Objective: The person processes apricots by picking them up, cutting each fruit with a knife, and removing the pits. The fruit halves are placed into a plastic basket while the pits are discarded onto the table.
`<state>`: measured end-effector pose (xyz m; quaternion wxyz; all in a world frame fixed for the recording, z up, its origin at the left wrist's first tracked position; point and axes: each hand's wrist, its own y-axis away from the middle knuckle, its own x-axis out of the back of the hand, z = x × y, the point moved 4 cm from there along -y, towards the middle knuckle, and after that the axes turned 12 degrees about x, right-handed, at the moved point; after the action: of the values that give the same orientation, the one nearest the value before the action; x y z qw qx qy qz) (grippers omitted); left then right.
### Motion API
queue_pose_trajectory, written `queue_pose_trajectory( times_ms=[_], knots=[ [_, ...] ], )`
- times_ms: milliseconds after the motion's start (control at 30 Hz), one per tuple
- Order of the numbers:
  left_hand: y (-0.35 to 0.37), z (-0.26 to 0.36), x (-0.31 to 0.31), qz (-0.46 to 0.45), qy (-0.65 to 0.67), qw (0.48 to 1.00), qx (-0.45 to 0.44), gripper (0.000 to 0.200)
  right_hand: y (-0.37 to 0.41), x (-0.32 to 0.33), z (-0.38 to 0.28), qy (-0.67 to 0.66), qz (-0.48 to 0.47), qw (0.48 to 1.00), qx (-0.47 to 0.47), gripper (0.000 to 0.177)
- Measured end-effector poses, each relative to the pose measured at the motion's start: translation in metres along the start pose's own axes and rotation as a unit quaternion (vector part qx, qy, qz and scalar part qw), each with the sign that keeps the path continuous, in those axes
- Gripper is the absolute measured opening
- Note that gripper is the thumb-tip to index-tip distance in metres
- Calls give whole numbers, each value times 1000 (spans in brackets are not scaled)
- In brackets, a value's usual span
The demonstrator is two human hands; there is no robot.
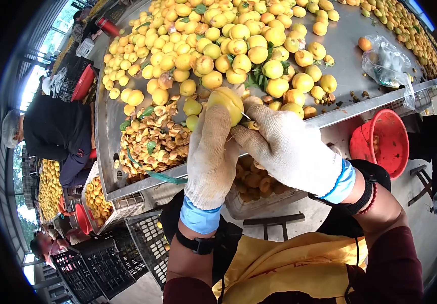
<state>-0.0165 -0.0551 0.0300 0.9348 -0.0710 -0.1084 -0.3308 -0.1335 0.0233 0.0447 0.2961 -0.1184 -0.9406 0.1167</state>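
Metal table point(347, 61) bears fruit point(211, 79) and scraps point(152, 142) near gloved hands point(297, 147).

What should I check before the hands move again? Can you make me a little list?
1. Fruit held: ok, the left hand grips the yellow fruit.
2. Tool held: ok, the right hand has the thin metal tool.
3. Hands covered: ok, both wear pale gloves.
4. Tool's tip clear of the left hand's fingers: cannot tell, the fruit and gloves hide it.
5. Room in the crate below: cannot tell, the hands partly hide it.
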Motion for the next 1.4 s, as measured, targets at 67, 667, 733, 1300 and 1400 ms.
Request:
queue_pose_trajectory(
  times_ms=[67, 667, 733, 1300, 1400],
  knots=[
    [5, -8, -1, -19, 445, 880, 162, 42, 2, 3, -6, 137, -2, 991, 14, 33],
    [0, 4, 0, -7, 209, 972, 109, 54, 0, 11, -5, -62, -88, 991, -79, 30],
    [-2, 3, -3, 32, 315, 937, 144, 47, 1, 9, -4, -182, -121, 964, -149, 32],
    [5, -8, -6, 89, -124, 988, -22, 37, 10, -16, 16, 48, -82, 995, -40, 37],
    [7, -17, -12, 28, 449, 868, 207, 55, 9, -16, 16, 100, -62, 993, -16, 36]
  ],
)
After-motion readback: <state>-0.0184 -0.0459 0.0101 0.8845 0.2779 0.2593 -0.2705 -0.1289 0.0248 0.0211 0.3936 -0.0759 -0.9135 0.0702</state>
